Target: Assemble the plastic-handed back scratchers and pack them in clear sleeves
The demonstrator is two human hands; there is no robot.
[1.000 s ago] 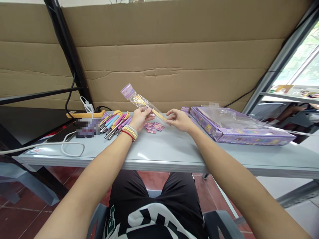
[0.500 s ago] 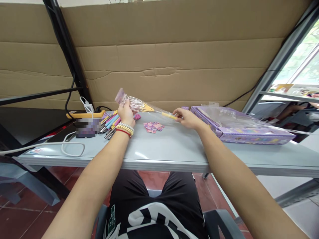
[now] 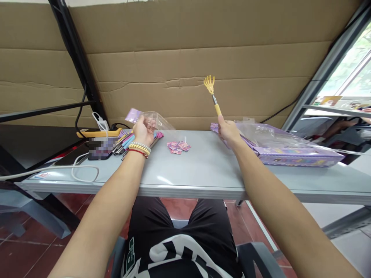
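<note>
My right hand (image 3: 228,131) is closed round the handle of a small yellow back scratcher (image 3: 211,90), which stands upright with its claw head on top, just left of the purple box (image 3: 301,157). My left hand (image 3: 144,131) grips an empty clear plastic sleeve (image 3: 155,119) with a purple header, held above a pile of coloured back scratchers (image 3: 127,141) on the grey table (image 3: 203,173). A small heap of pink paper tags (image 3: 178,146) lies between my hands.
A cardboard wall backs the table. At the left are an orange power strip (image 3: 98,133), a white charger with its cable (image 3: 84,170) and a phone (image 3: 68,157). Clear plastic lies in the purple box. A metal shelf post rises at the right.
The yellow back scratcher has come out of the plastic sleeve. My right hand drew it to the right and raised it upright; my left hand moved left with the empty sleeve.
</note>
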